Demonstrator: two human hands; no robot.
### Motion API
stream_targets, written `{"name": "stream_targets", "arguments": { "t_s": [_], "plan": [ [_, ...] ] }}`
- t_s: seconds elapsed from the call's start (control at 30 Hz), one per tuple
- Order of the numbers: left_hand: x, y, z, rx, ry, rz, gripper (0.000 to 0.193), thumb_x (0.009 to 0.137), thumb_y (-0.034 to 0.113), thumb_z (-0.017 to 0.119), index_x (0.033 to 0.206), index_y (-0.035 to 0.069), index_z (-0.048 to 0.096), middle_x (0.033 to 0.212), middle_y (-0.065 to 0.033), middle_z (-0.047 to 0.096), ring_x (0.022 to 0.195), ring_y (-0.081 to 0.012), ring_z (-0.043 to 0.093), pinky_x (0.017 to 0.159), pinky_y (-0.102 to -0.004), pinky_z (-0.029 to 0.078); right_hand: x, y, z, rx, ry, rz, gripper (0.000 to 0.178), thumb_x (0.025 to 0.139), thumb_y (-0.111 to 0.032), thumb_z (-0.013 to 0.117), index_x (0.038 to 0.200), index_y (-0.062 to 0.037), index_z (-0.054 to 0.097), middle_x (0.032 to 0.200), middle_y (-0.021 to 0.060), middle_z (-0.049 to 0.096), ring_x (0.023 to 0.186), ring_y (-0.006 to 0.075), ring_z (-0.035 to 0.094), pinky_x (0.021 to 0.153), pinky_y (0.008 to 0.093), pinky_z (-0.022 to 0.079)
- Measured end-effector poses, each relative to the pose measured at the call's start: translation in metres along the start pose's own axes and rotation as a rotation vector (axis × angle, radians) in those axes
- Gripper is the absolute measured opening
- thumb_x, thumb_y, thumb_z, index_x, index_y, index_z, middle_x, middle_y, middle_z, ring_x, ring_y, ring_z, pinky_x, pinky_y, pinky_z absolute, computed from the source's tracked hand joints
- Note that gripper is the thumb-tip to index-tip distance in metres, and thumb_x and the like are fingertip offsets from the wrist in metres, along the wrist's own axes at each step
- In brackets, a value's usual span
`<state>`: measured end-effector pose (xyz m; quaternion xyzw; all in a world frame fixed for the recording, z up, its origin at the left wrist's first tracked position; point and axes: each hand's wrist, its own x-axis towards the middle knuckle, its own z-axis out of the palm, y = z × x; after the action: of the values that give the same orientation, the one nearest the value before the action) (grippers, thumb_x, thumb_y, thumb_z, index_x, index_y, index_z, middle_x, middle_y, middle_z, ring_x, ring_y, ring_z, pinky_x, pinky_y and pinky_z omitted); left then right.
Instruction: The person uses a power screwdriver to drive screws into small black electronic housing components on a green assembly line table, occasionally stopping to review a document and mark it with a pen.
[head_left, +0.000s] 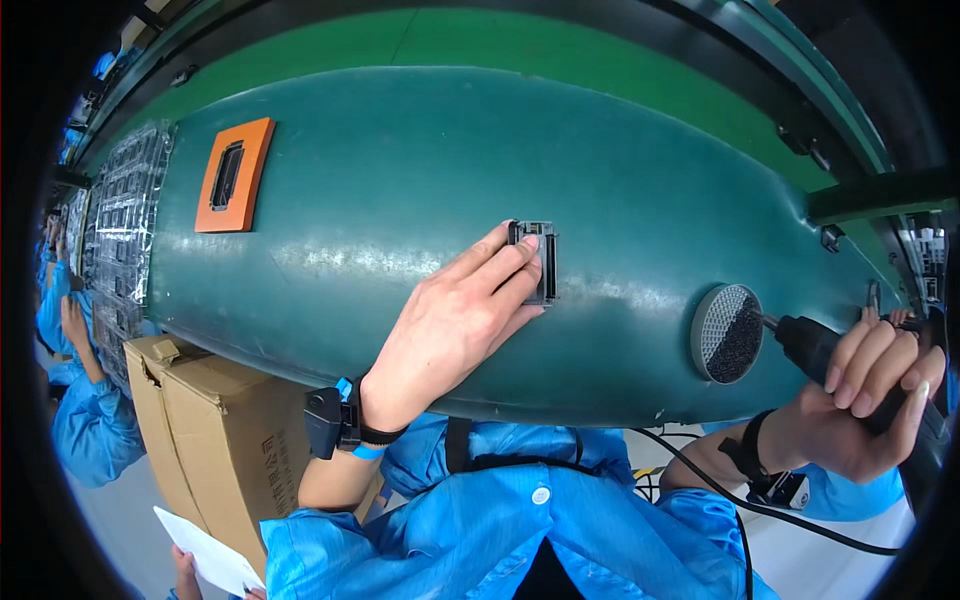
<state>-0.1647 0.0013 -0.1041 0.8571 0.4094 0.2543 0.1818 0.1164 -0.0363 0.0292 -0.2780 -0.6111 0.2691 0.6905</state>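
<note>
My left hand [455, 310] presses a small dark rectangular frame-like part [549, 268] against the green work surface [390, 160]. Its fingers lie over the part's left side, and the thumb is at the lower edge. Off to the right, my right hand [872, 385] is wrapped round a black electric screwdriver [803, 345]. The tool is tilted, with its tip at the right rim of a round dish [706, 330]. Tiny dark screws [735, 350] fill one side of that dish. Whether a screw sits on the tip is too small to tell.
An orange fixture [243, 190] with a dark part [229, 172] in it lies far left. Clear plastic trays [125, 220] cover the left end. Below stands a cardboard box [245, 415]. A black cable [800, 535] trails at lower right. Other people's hands [76, 322] show at left.
</note>
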Motion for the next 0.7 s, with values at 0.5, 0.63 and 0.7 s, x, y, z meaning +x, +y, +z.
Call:
{"name": "stream_targets", "arguments": {
  "t_s": [0.5, 0.63, 0.7],
  "plan": [
    [0.028, 0.04, 0.021, 0.058, -0.234, 0.225, 0.046, 0.072, 0.008, 0.079, 0.115, -0.002, 0.066, 0.127, -0.0132, 0.062, 0.124, -0.0354, 0.058, 0.098, -0.0419, 0.055, -0.004, 0.036, -0.076, 0.02, -0.066, 0.154, 0.026, 0.1, -0.025, 0.038, 0.102, -0.0023, 0.052, 0.065, 0.0031, 0.046, 0.053, 0.0122, 0.042, 0.051, 0.0293, 0.038],
    [0.043, 0.041, 0.023, 0.034, -0.271, 0.287, 0.048, 0.07, 0.007, 0.081, 0.114, -0.002, 0.066, 0.127, -0.0135, 0.062, 0.123, -0.0371, 0.058, 0.097, -0.0428, 0.055, -0.014, 0.046, -0.078, 0.032, 0.048, 0.195, 0.022, 0.099, -0.024, 0.042, 0.097, -0.0038, 0.05, 0.062, 0.0007, 0.045, 0.05, 0.0085, 0.041, 0.049, 0.0259, 0.037],
    [0.05, 0.042, 0.026, 0.036, -0.276, 0.306, 0.05, 0.068, 0.008, 0.082, 0.114, -0.001, 0.066, 0.128, -0.0144, 0.062, 0.124, -0.0389, 0.058, 0.096, -0.0444, 0.055, -0.015, 0.047, -0.08, 0.045, 0.058, 0.215, 0.021, 0.098, -0.023, 0.042, 0.096, -0.0042, 0.05, 0.062, 0.0003, 0.044, 0.049, 0.0081, 0.041, 0.049, 0.0253, 0.037]
  ]
}}
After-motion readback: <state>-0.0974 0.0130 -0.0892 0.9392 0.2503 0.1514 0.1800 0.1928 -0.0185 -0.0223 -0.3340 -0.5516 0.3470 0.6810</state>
